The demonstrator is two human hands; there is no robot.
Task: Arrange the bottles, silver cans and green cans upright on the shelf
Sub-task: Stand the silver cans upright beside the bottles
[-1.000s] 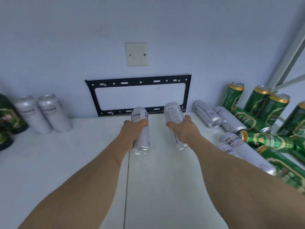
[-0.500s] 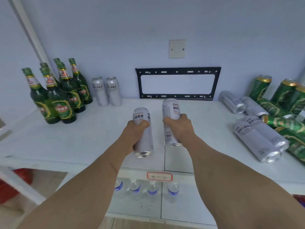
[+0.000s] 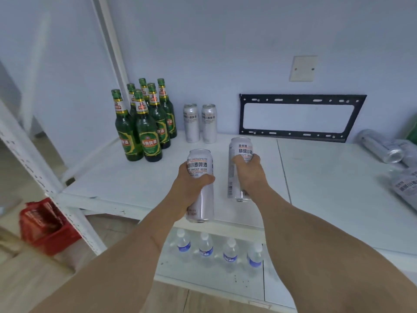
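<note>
Beer bottles point(image 3: 144, 123) stand upright far left of the left hand point(image 3: 191, 188), which grips a silver can point(image 3: 199, 175) above the shelf point(image 3: 135, 181). The right hand point(image 3: 249, 172) grips another silver can point(image 3: 239, 154). Farther right, blurred toppled cans point(image 3: 383, 149) are cut off at the frame edge.
</note>
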